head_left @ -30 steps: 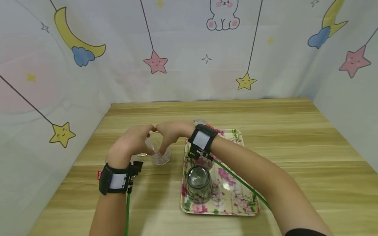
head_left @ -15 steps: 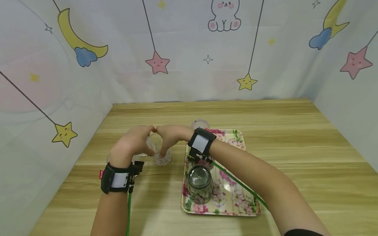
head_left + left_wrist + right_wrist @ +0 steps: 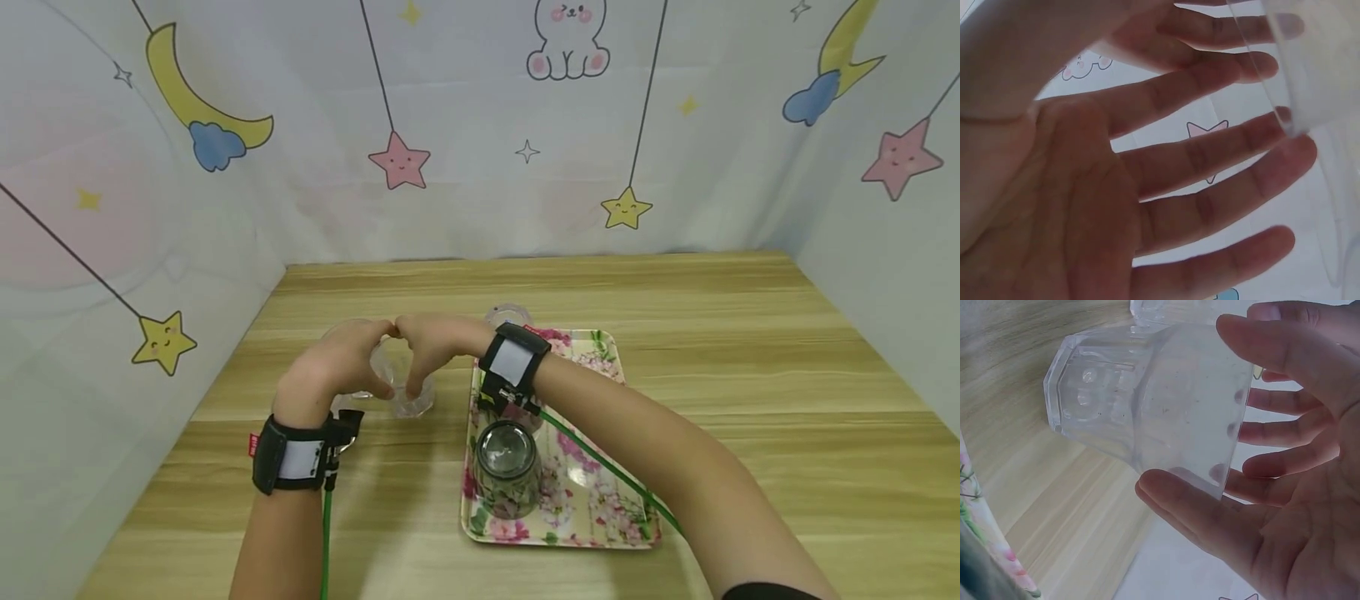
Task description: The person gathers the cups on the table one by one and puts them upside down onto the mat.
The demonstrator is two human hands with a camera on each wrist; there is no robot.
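Note:
Between my two hands is a clear plastic cup (image 3: 411,404), faceted toward its base and smooth near the wide rim. My left hand (image 3: 330,367) is at its left side, and my right hand (image 3: 438,337) is at its right. In the right wrist view, the thumbs press the near wall of the cup (image 3: 1191,406) while fingertips show through the far side of the rim. The left wrist view shows long, spread left fingers (image 3: 1210,209) with their tips at the cup wall (image 3: 1316,75). In the head view, the hands meet above the rim.
A flowered tray (image 3: 600,525) lies on the wooden table (image 3: 712,333), bearing an upside-down glass jar (image 3: 506,467); the right wrist covers something behind it. A clear round item (image 3: 508,315) sits past the tray. Another clear piece (image 3: 1175,309) stands beside the cup.

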